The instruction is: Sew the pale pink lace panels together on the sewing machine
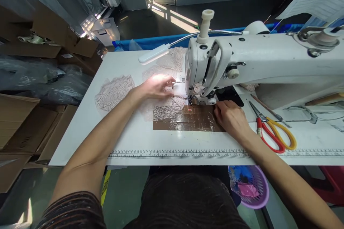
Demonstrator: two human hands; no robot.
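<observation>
Pressing lace piece (168,109) flat with open left hand (157,86), just left of sewing machine (268,64) needle. Resting right hand (232,120) knuckles-up on brown tape patch (188,123), fingers curled; cannot tell whether gripping anything. Noting scissors (274,134) near right wrist, spare lace (114,91) farther left.

White flat-topped sewing table (129,137). Rear right: white industrial sewing machine (268,64). Left of centre: pale cream lace pieces (114,91), one well apart at far left. Centre: glossy brown taped rectangle (188,123). Front edge: printed ruler strip (177,155). Right: red-and-yellow-handled scissors (271,132).
</observation>
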